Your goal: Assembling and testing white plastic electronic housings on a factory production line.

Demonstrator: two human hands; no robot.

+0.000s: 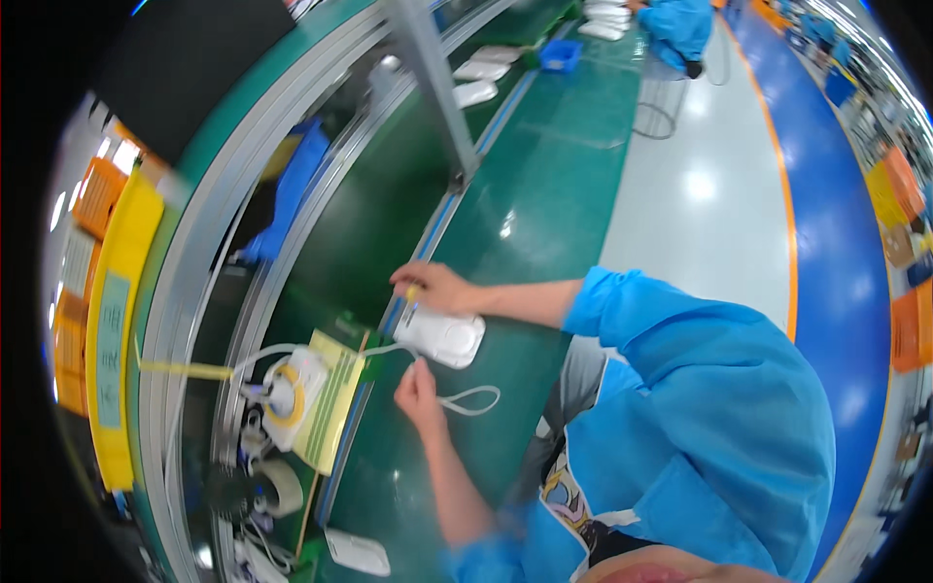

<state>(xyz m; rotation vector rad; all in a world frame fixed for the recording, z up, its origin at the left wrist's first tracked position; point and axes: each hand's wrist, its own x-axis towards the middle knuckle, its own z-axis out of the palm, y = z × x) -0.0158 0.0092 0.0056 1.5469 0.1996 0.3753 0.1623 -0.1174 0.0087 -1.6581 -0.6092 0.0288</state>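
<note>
"What's on the left?"
"A long yellow bin (115, 321) with orange crates (99, 192) beside it"
"And up top?"
"A little blue box (561, 55) on the green worktop (549, 126), and a person in blue (677, 31)"
"And the floor (695, 243)?"
"A blue path (831, 228), an orange line (792, 253)"

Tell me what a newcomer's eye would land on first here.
Probably the bright blue garment filling the lower right. Next, near the centre, the left hand pinches a looped white cable, with the right hand at a white device on the green bench. A blue floor strip curves down the right side.
</note>
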